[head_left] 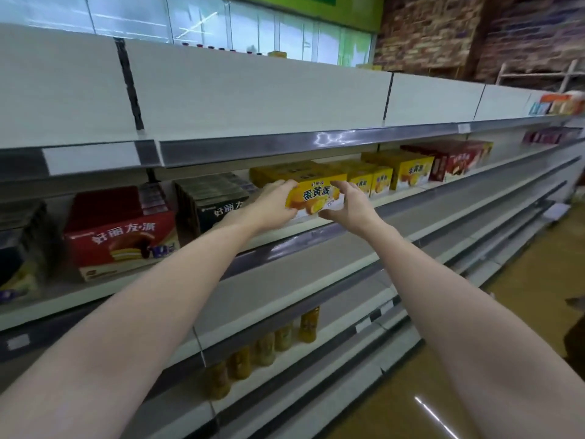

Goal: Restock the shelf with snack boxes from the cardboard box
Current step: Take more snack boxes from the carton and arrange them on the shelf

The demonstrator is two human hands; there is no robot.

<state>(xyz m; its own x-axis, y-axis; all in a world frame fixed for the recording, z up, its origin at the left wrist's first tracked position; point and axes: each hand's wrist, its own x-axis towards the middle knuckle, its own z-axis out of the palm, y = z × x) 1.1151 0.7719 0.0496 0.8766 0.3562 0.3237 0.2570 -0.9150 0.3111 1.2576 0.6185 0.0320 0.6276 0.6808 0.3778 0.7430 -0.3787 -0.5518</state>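
Both hands grip one yellow snack box (315, 198) by its ends, left hand (278, 202) and right hand (349, 204), holding it level at the shelf (316, 224) lip, probably so it slides squarely against the yellow stack (285, 174) behind it.

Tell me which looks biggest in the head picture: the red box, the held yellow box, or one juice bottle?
1. red box, though it is nearer the camera, so that helps it look big
2. yellow box, held by the left hand and right hand
3. juice bottle
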